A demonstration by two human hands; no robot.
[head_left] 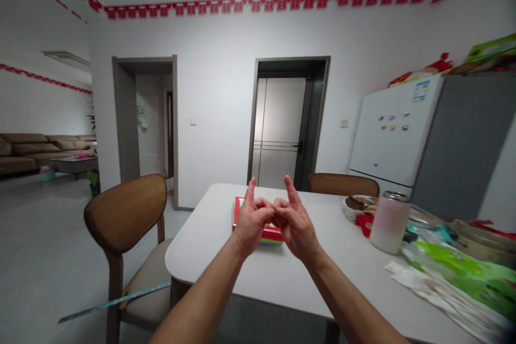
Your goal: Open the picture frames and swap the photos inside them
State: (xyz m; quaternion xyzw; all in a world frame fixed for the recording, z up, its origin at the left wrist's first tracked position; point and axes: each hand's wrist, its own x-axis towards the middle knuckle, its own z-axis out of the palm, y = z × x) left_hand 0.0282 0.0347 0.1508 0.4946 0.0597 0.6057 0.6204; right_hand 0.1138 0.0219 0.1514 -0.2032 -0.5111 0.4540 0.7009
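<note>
My left hand [253, 220] and my right hand [295, 221] are raised over the table, meeting at their bent fingers and thumbs. On each hand one finger points up while the others are curled in. I see no object in either one. Behind and below them lies a small stack of books or flat boxes [272, 235] with a red cover and green lower edges. The hands hide most of its top.
The white table [209, 226] carries a pink-and-white tumbler [390, 223], a green plastic packet [451, 260], white tissues [427, 285] and other clutter on the right. A brown chair [127, 215] with a patterned strip [116, 301] stands left, another chair [344, 184] behind. A fridge [393, 129] stands at right.
</note>
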